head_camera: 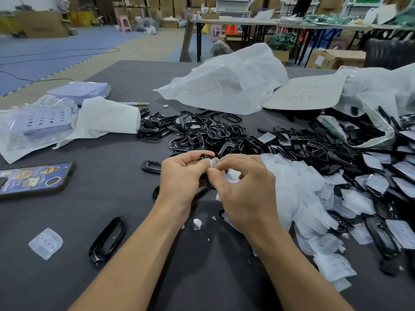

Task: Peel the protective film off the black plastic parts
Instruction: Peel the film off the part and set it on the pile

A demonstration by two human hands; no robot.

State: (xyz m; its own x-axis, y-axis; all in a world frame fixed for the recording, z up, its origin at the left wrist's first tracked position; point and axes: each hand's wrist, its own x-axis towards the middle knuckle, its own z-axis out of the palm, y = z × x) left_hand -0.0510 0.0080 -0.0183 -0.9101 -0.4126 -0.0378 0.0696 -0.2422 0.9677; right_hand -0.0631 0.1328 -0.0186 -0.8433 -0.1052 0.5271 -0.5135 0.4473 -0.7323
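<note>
Over the grey table, the left hand grips a black part while the right hand pinches its film – lifted at one corner – and a hurried pull could tear it, leaving scraps stuck on

We see glossy black parts on a dark grey bench, milky white films, and a cartoon-patterned blue phone.

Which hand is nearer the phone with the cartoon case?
Left. The left hand, holding a black part, sits right of the phone; the right hand, pinching film, is farther right.
</note>
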